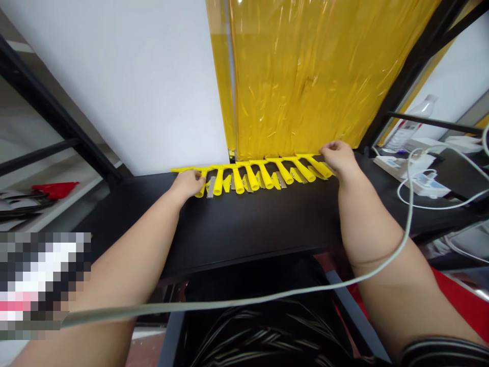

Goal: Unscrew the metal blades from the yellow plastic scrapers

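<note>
Several yellow T-shaped squeegees (268, 176) lie side by side along the back of a black shelf top (260, 224), their hollow round handles toward me. Between the handles lie small yellow scrapers (226, 183) with flat metal blades. At the left end of the row, my left hand (187, 184) is closed about the first squeegee, fingers by its handle. My right hand (338, 157) is at the right end with fingers curled together, close to the head of the last squeegee. What lies inside the right fingers is hidden.
Behind the row stand a white panel (145, 81) and a yellow plastic curtain (305, 76). A pale cable (267, 295) hangs across in front of me. To the right are a power strip (424, 181) and a clear bottle (408, 125). Black frame posts (53, 112) flank the shelf.
</note>
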`<state>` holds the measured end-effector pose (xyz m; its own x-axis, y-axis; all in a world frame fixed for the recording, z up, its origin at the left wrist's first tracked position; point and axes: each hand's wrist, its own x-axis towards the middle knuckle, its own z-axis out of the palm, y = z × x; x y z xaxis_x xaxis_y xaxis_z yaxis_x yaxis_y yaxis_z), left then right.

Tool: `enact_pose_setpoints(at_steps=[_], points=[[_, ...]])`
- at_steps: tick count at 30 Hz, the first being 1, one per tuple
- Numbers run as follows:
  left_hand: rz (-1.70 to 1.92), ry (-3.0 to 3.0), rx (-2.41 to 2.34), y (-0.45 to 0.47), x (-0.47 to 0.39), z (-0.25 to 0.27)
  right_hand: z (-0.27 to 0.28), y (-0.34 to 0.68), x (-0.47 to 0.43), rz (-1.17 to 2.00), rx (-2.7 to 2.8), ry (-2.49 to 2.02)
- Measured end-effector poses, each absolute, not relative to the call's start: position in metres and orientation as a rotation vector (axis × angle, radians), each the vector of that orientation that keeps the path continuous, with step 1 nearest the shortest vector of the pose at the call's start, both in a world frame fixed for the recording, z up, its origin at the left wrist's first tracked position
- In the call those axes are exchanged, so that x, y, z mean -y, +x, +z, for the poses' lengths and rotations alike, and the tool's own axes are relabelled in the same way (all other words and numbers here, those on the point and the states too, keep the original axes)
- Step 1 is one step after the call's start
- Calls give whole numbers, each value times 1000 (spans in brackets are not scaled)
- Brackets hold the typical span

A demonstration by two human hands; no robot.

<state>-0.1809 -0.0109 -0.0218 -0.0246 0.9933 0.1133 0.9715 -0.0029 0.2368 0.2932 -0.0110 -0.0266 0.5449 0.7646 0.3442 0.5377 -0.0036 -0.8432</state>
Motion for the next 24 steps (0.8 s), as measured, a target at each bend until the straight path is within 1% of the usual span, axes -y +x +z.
enact_pose_setpoints(at_steps=[3,6,10,12,14,15,20,24], points=[[350,2120,-2146,-181,11,-23,-36,322,5,131,1137,-1905],[342,2151,-2131,-179,12,-23,-43,335,2,161,1206,-2090],[361,2131,-2141,-186,12,-15,-47,338,-1,213,1245,-2205],[485,2038,-2233,-199,11,-8,-49,339,-2,234,1201,-2209],[700,1946,-2351,-217,8,-4,-51,342,-1,234,1118,-2188],[715,1905,-2384,-226,5,-5,-51,345,-1,230,1075,-2177],[289,1876,-2425,-243,-7,-18,-51,353,4,171,958,-2114],[203,1827,-2497,-246,-7,-18,-48,352,3,44,889,-1968]])
